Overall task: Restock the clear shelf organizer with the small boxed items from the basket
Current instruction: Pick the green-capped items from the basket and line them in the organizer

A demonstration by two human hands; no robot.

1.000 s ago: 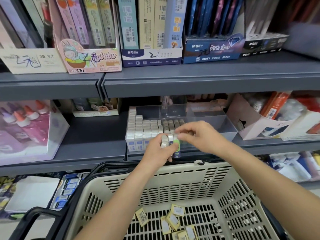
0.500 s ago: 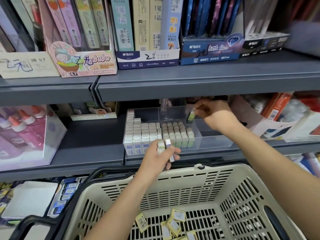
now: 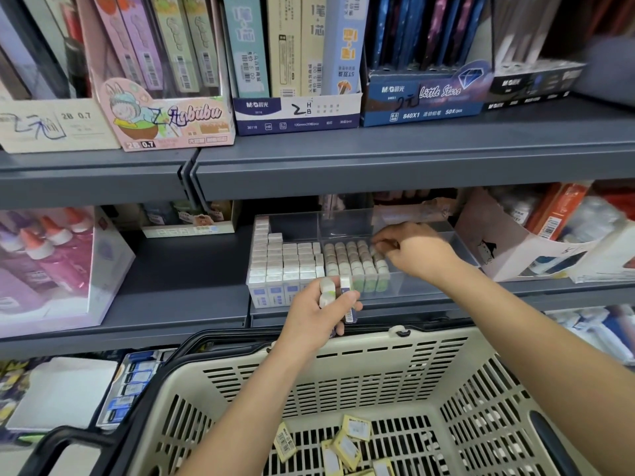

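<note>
1. Clear shelf organizer (image 3: 409,286) on the middle grey shelf (image 3: 171,280), straight ahead, split into compartments by clear walls.
2. Left compartment packed with upright white-and-blue boxes (image 3: 285,262). Next compartment to the right lined with rows of green-bottomed boxes (image 3: 350,262), also standing on end.
3. Right hand (image 3: 415,255) reaching into the organizer from the right. Fingertips (image 3: 376,244) bunched, pointing down and touching the box tops at the back right corner of the green rows. No telling whether pinching a box there or only pressing on one.
4. Left hand (image 3: 319,314) just in front of the organizer's front wall and above the far rim of the basket (image 3: 429,341). Fingers and thumb curled round a few small boxes (image 3: 330,292), gripped upright, with a barcode showing on one.
5. Basket beige and slotted, below both forearms and nearest the camera, with a black handle (image 3: 75,438) lying at its left side. A handful of yellow packets (image 3: 347,448) loose on its floor.
6. On the same shelf, well to the left of the organizer, a pink-tinted clear case of glue bottles (image 3: 44,255) with orange caps. Just to the right of the organizer, a torn white carton (image 3: 494,242) of mixed stock.
7. On the upper shelf (image 3: 378,159), display cartons side by side: a pink cartoon carton (image 3: 165,121), a white-and-navy carton (image 3: 295,111) hand-marked 2HB, and a blue Little Star carton (image 3: 422,97).
</note>
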